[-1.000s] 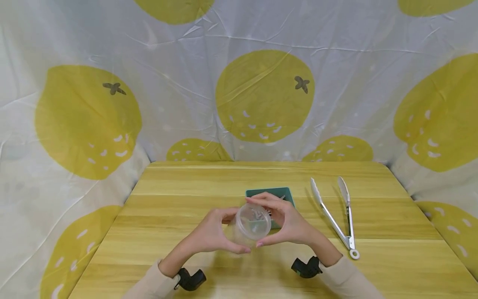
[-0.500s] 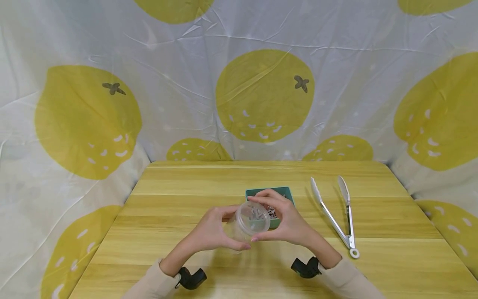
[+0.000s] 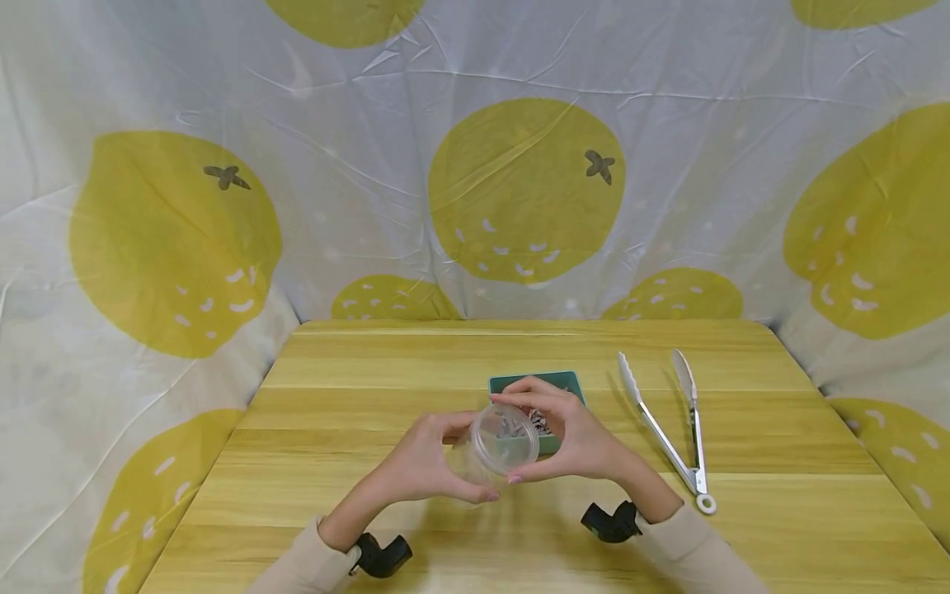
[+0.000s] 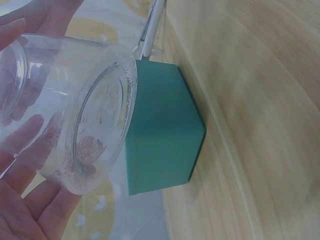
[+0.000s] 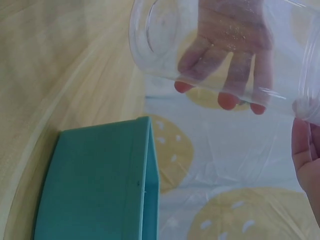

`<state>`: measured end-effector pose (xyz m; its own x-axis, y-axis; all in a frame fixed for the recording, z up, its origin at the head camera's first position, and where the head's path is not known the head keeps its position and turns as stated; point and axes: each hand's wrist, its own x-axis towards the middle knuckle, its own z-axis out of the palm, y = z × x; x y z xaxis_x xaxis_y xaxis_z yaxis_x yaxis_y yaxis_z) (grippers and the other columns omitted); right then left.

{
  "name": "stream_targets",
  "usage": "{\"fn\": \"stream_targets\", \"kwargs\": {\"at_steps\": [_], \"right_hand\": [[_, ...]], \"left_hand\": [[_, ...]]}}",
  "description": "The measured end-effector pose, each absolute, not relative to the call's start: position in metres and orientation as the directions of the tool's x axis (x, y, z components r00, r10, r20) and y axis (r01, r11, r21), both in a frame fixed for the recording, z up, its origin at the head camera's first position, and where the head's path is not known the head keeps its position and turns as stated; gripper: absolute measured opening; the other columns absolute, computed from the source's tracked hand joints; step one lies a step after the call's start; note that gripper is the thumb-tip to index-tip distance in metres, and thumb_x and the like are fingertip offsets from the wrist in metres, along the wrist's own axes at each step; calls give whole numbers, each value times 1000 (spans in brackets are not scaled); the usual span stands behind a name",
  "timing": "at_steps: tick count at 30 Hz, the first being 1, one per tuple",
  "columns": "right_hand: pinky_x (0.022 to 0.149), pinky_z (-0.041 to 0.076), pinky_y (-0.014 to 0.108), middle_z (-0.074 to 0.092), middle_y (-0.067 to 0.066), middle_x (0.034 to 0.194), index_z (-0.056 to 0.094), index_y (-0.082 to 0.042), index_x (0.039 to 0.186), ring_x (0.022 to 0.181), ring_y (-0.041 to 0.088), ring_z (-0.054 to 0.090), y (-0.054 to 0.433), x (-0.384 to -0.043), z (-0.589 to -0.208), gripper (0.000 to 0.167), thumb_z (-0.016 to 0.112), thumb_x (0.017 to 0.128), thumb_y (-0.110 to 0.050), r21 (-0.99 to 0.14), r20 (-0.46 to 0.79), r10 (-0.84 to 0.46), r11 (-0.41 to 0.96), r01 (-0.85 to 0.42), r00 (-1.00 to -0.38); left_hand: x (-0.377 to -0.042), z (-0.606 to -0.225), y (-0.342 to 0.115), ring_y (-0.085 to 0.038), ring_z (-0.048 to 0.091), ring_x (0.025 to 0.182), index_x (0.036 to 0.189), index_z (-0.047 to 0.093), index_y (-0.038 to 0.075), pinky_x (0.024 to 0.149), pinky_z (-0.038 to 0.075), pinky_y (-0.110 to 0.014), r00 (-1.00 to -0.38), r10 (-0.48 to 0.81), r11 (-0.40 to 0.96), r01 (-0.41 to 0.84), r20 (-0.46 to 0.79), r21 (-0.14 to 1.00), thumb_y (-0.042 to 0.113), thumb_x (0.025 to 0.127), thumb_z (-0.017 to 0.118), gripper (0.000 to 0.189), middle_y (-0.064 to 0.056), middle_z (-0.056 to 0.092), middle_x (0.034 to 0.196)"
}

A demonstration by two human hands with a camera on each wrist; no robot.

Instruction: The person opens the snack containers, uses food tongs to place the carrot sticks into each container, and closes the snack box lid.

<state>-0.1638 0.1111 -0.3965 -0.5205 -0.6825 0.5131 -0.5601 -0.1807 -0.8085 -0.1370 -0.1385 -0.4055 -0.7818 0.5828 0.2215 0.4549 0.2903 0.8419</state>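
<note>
A clear plastic jar (image 3: pixel 475 470) is held up over the table, tilted so its round end faces up and to the right in the head view. My left hand (image 3: pixel 421 464) grips its body from the left, with fingers behind and thumb in front. Fingers and thumb of my right hand (image 3: pixel 575 436) hold the rim end. In the left wrist view the jar's base (image 4: pixel 102 120) looks empty. Just beyond the jar stands a green rectangular box (image 5: pixel 95 185), partly hidden by my right hand. Small pale and dark pieces (image 3: pixel 540 422) lie inside it.
Metal tongs (image 3: pixel 665 445) with white tips lie spread apart on the right side of the wooden table (image 3: pixel 356 363). A white cloth (image 3: pixel 356 165) printed with yellow fruit hangs behind the table and along both sides.
The jar and both hands stay nearly in place, with only slight shifts. My right hand's fingers have shifted slightly, so more of the pieces in the box show than a second ago.
</note>
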Motion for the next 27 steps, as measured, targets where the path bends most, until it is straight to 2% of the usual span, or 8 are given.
{"fn": "stream_targets", "kwargs": {"at_steps": [7,12,17,23,27], "right_hand": [[94,52,42,44,18,138,47,4,144,118,37,48,114,-164,-395,83,88,73,0,-805,511,-693,-177,-566,-509],[93,48,36,45,22,132,43,8,145,107,30,45,116,-162,-394,91,91,68,1,-773,562,-640,-183,-607,-524],[90,48,31,48,24,125,47,6,143,100,27,44,115,-161,-396,88,91,67,1,-752,592,-605,-179,-634,-532],[93,50,36,50,17,125,52,0,141,105,30,51,112,-160,-399,86,93,65,-1,-752,587,-605,-161,-639,-538],[96,50,41,50,17,124,53,0,139,109,33,53,111,-160,-400,82,92,67,-1,-764,582,-606,-178,-620,-543]], "left_hand": [[-138,-407,-139,-25,68,107,131,63,24,93,53,-33,-773,592,274,458,227,846,36,69,93,70,-4,71,116],[-137,-407,-138,-25,67,108,130,64,23,93,53,-33,-783,583,278,444,218,852,35,69,93,69,-3,71,117],[-137,-406,-138,-25,68,106,129,64,24,91,54,-33,-790,574,284,438,214,853,35,68,93,69,3,71,115],[-136,-407,-138,-25,68,106,130,64,23,91,54,-34,-791,572,289,443,218,849,35,69,93,69,5,71,115],[-136,-406,-138,-25,68,107,130,65,17,93,53,-34,-791,572,291,442,216,848,35,68,93,70,5,70,115]]}}
